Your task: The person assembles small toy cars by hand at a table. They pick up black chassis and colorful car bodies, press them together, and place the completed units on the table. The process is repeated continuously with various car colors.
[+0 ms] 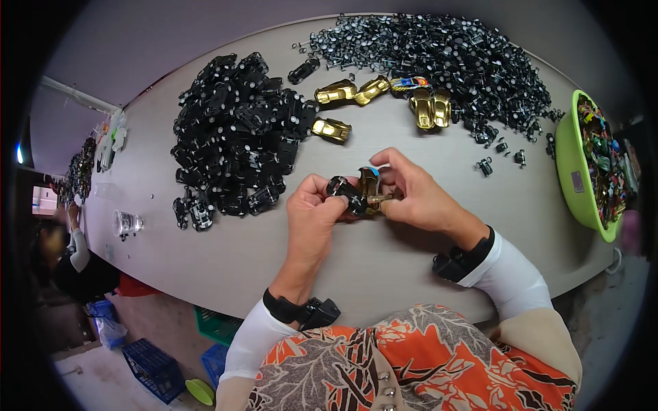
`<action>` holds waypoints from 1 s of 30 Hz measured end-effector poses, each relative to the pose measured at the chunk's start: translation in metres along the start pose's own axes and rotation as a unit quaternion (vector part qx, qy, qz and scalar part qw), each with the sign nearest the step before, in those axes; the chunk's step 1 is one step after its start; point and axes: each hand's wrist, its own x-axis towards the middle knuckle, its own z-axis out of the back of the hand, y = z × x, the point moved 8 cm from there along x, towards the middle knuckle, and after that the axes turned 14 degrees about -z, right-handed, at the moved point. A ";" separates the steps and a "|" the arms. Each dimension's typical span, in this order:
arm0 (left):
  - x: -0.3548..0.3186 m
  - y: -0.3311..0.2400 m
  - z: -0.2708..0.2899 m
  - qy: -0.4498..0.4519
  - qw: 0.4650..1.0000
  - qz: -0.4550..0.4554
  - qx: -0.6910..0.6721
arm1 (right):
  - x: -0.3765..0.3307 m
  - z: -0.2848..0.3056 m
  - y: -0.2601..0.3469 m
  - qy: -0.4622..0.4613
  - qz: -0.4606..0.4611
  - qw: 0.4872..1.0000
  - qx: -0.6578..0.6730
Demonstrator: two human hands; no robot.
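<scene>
Over the near middle of the table, my left hand (314, 204) grips a black toy car chassis (347, 196) with wheels on it. Right beside it, my right hand (410, 192) has its fingers around a gold toy car body (369, 181) with a bit of blue at its top. The two parts are close together and seem to touch. Fingers hide some of both. Farther off, gold car bodies (332, 129) lie on the table, along with a colourful one (409, 83).
A heap of black chassis (236, 133) stands on the left. Small wheel-and-axle pieces (452, 61) are piled at the back right. A green basin (567, 161) of colourful parts is at the right edge, a clear cup (127, 222) at the left. Another person (75, 257) sits far left.
</scene>
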 end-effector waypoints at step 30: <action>0.002 -0.017 0.005 0.038 0.995 0.045 -0.083 | 0.003 -0.013 -0.004 0.015 -0.018 0.974 0.224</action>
